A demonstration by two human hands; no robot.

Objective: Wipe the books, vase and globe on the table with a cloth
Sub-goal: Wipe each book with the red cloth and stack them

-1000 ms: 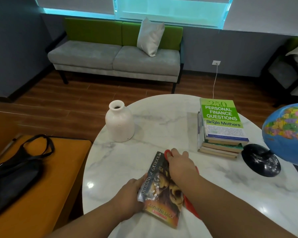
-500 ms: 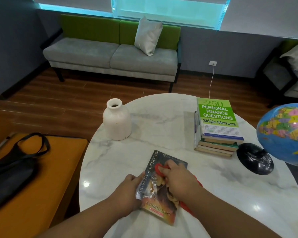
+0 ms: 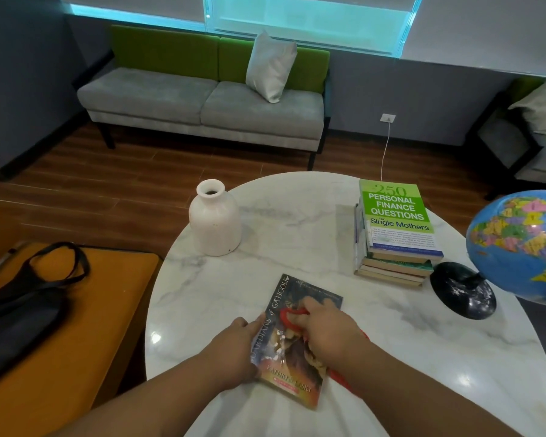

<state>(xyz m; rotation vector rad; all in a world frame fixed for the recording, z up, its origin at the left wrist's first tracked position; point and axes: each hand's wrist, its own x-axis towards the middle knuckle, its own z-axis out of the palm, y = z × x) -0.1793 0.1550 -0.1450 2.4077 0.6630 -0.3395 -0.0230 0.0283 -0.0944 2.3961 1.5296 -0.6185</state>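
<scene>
A dark paperback book lies on the round marble table close to me. My left hand grips its left edge. My right hand presses a red cloth onto the cover, fingers curled round the cloth, which trails out under my wrist. A white vase stands at the table's far left. A stack of books with a green cover on top sits at the far right. A blue globe on a black base stands at the right edge.
An orange bench with a black bag sits left of the table. Across the wooden floor stand a grey and green sofa with a pillow and a dark chair at the right. A white cable hangs from a wall socket.
My right hand has drawn the red cloth back down the book's cover, from its top edge toward the middle. My left hand still holds the book's left edge.
</scene>
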